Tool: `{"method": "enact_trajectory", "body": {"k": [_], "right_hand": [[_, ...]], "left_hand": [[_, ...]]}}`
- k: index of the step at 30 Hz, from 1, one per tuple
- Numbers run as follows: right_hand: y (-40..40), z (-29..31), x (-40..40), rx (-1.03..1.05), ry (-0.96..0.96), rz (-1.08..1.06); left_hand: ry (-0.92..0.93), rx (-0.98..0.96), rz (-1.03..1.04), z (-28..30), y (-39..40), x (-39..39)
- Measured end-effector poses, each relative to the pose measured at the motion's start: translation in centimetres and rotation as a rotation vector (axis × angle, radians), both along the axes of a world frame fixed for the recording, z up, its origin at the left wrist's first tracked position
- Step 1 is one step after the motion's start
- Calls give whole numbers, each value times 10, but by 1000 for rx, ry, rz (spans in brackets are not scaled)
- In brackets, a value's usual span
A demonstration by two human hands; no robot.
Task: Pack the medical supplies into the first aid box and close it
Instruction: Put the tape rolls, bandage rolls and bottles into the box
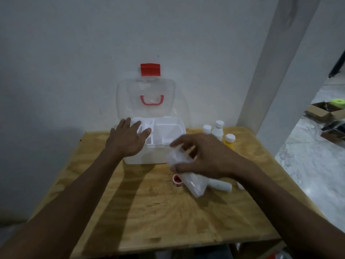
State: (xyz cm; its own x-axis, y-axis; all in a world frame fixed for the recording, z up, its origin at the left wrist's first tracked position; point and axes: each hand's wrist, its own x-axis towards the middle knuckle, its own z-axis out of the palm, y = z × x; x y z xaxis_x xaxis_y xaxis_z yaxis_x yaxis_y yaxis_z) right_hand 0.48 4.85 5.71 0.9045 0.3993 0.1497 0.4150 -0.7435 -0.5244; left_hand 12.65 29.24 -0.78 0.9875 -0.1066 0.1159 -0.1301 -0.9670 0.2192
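From the head camera, a clear plastic packet of white supplies (186, 172) sits in the right hand (207, 157), the thumb under its near side and the fingers curled over its top — clamped on it just in front of the box's right front corner, its lower end trailing down toward the table. The right forearm reaches in from the lower right, palm turned down.

The left hand (127, 139) lies flat with fingers spread and apart, resting on the left front rim of the white plastic first aid box (147, 157), holding nothing. The box stands at the back of the light wooden table (158, 217), its clear lid with red handle and latch (147, 98) upright against the wall and its divided tray exposed.

Beneath the packet lie a small red-and-white roll (177, 180) and a white tube on its side (222, 185). Right of the box stand two white bottles (216, 129) and a yellow bottle with a white cap (229, 142) — all behind the right hand.
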Motion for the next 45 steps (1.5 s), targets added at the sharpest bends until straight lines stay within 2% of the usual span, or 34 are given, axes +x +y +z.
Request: {"method": "enact_trajectory", "body": {"k": [6, 12, 16, 23, 32, 38, 43, 45], "right_hand": [[37, 34, 76, 209, -213, -304], [63, 12, 135, 48, -128, -459], [66, -17, 147, -62, -43, -483], [79, -53, 153, -196, -63, -419], [84, -68, 161, -274, 52, -395], [82, -62, 163, -250, 123, -422], [80, -49, 163, -120, 195, -444], [78, -42, 162, -132, 207, -395]], "left_hand": [[38, -82, -18, 4, 2, 6], [-10, -59, -65, 6, 2, 11], [-7, -25, -73, -1, 3, 12], [-24, 2, -67, -5, 3, 10], [-19, -1, -58, -5, 3, 9], [-8, 15, -55, -4, 2, 9], [-5, 2, -55, -4, 2, 8], [-2, 2, -55, -4, 2, 9]]}}
